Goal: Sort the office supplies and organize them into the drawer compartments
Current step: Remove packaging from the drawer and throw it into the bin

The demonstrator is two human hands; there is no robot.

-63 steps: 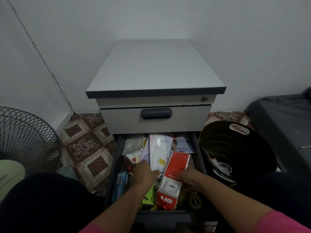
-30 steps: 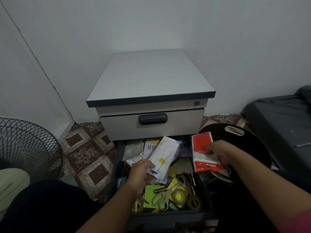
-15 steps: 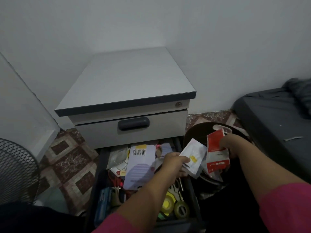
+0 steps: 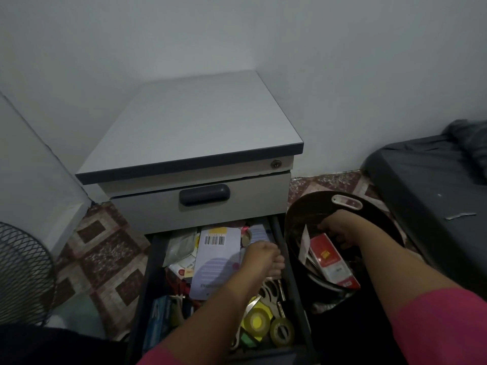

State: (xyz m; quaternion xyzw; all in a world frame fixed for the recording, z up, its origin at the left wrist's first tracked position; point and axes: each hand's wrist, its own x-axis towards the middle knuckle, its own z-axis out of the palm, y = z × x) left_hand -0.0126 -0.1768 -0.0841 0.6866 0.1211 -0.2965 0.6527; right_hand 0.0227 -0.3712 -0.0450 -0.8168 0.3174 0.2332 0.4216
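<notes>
An open lower drawer [image 4: 290, 262] of a grey pedestal cabinet [image 4: 195, 127] is crowded with office supplies. A pale lilac card packet with a barcode [image 4: 214, 256] lies on top of the pile at the back. Nearer the front sit a yellow tape roll [image 4: 257, 322] and an olive tape roll [image 4: 282, 331], side by side, with the metal handles of scissors [image 4: 268, 292] just behind them.

The person's left hand [image 4: 263, 259] is over the drawer's right side, palm down, fingers [image 4: 278, 266] loosely bent and holding nothing, beside the lilac packet.

To the right of the drawer stands a dark round bin [image 4: 297, 214]. The right hand [image 4: 340, 230] reaches into it, fingers curled around the top edge of a red and white packet [image 4: 329, 262] that leans inside.

Both arms wear pink sleeves [image 4: 442, 327]. A wire fan guard [image 4: 23, 272] stands at far left on a patterned tile floor [image 4: 102, 256]; a dark bed [image 4: 432, 185] lies at right.
</notes>
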